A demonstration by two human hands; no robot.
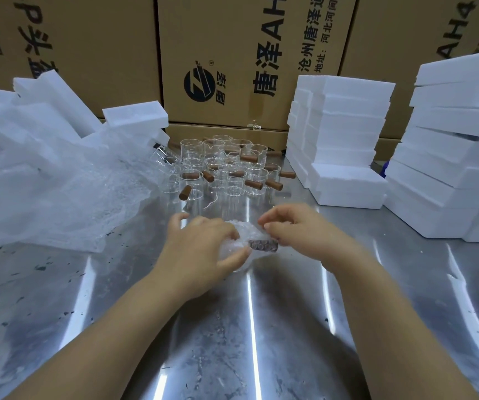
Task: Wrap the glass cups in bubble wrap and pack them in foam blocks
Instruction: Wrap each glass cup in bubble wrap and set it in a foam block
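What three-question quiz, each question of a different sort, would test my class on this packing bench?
1. True or false: the bare glass cups stand on the table beyond the hands.
2. What do the left hand and right hand grip together?
A. a foam block
B. a partly wrapped cup
C. a cardboard box
3. Fill in: the neat stacks of foam blocks stand on the person's ____ side.

Key: 1 true; 2 B; 3 right.
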